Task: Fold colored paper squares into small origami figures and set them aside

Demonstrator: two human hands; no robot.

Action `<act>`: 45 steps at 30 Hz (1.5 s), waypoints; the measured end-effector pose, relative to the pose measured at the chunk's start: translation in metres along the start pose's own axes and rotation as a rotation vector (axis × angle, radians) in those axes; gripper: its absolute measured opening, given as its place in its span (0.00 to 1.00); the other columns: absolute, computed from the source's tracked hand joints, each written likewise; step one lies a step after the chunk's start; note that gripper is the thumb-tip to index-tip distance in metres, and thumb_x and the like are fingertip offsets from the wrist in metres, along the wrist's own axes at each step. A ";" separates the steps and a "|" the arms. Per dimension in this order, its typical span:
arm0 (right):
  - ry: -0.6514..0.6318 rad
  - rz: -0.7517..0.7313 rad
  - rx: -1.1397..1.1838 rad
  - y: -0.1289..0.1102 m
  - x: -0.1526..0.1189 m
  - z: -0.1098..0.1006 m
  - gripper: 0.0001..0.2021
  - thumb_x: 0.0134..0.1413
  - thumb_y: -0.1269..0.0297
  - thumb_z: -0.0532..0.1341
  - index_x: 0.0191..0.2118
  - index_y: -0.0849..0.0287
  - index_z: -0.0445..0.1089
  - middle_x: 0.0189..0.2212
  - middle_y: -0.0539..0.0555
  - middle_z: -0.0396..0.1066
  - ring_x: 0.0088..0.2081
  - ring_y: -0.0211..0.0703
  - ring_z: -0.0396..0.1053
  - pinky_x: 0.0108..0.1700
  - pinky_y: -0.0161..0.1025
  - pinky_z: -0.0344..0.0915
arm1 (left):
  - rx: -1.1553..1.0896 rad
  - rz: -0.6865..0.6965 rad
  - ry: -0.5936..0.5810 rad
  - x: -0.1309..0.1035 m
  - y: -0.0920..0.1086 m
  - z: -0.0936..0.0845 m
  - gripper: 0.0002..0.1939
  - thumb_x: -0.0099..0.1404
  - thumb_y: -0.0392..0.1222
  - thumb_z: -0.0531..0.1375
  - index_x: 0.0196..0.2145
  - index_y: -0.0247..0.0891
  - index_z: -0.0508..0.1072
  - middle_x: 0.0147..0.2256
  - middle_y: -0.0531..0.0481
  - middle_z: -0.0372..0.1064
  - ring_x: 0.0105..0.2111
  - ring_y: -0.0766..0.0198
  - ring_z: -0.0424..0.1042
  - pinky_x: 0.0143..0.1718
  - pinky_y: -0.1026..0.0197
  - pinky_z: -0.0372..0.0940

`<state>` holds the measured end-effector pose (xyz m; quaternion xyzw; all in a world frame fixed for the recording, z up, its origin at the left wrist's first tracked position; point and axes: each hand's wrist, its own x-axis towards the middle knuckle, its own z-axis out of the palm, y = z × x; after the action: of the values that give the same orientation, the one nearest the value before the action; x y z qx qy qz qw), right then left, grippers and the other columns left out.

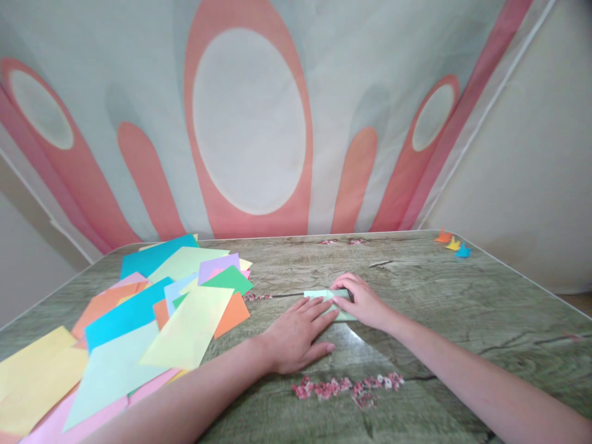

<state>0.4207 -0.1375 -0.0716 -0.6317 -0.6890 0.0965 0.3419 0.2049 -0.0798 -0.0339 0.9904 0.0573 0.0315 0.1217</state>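
Note:
A pale green sheet of paper [345, 316], folded into a narrow strip, lies on the wood-patterned table in front of me. My left hand [300, 333] lies flat with its fingers spread over the left part of the strip, its thumb on the tabletop. At the right end my right hand [359, 301] has its fingers curled, with thumb and forefinger closed on the paper's edge. Both hands cover much of the paper, so its exact folds are hidden.
Loose sheets of coloured paper [192, 330] overlap in a wide pile at the left. Small folded paper figures in orange [443, 236], yellow [454, 244] and blue [463, 250] stand at the far right corner. A printed cloth [333, 80] hangs behind the table [462, 308].

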 end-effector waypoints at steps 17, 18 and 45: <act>0.021 0.013 0.053 0.001 0.001 0.000 0.06 0.48 0.66 0.60 0.35 0.57 0.68 0.37 0.55 0.67 0.41 0.46 0.64 0.45 0.45 0.60 | 0.012 -0.069 0.150 0.001 -0.013 0.002 0.17 0.67 0.38 0.46 0.52 0.43 0.63 0.54 0.49 0.61 0.54 0.60 0.59 0.56 0.53 0.54; 0.025 0.012 0.055 0.001 0.001 0.000 0.06 0.48 0.66 0.60 0.35 0.57 0.68 0.37 0.55 0.67 0.41 0.46 0.64 0.45 0.45 0.60 | 0.014 -0.070 0.154 0.001 -0.013 0.002 0.17 0.67 0.38 0.46 0.52 0.43 0.63 0.54 0.49 0.61 0.54 0.60 0.59 0.56 0.53 0.55; 0.017 -0.018 0.029 0.001 -0.001 -0.002 0.08 0.51 0.62 0.59 0.38 0.56 0.70 0.38 0.56 0.67 0.42 0.47 0.64 0.46 0.46 0.60 | 0.061 -0.082 0.196 0.000 -0.008 0.005 0.16 0.67 0.39 0.46 0.49 0.40 0.65 0.50 0.46 0.65 0.51 0.59 0.63 0.52 0.54 0.60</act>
<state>0.4222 -0.1386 -0.0712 -0.6212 -0.6904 0.0983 0.3576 0.2044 -0.0731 -0.0411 0.9827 0.1102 0.1213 0.0867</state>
